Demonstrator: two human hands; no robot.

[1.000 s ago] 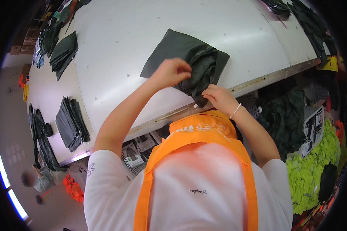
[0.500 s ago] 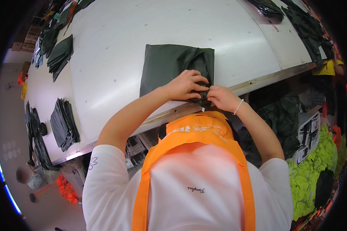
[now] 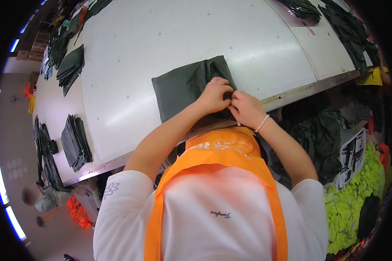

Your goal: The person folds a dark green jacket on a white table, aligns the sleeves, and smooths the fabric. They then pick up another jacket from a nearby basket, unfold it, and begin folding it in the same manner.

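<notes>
A dark green, smooth, folded cloth piece (image 3: 176, 89) lies at the front edge of the table, turned at an angle, with creases along its right part. My left hand (image 3: 214, 95) rests on that right part, its fingers curled and pinching the cloth near the edge. Close against it, my right hand (image 3: 246, 108) is also closed on the cloth's right edge, thumb and fingertips together. The fingertips of both hands nearly meet, and the exact bit of cloth between them is hidden. A small white tag-like bit shows below my right hand.
On the white table (image 3: 117, 56), a stack of folded dark cloth (image 3: 75, 142) stands at the left, another stack (image 3: 70, 67) farther back. More dark pieces (image 3: 346, 32) lie at the far right. Below the table's right edge are dark green cloth (image 3: 320, 135) and a bright yellow-green heap (image 3: 355, 204).
The cloth piece has turned anticlockwise, its right side tipping leftward at the far end. My right hand has come in closer to my left, and both have their fingers more tightly curled.
</notes>
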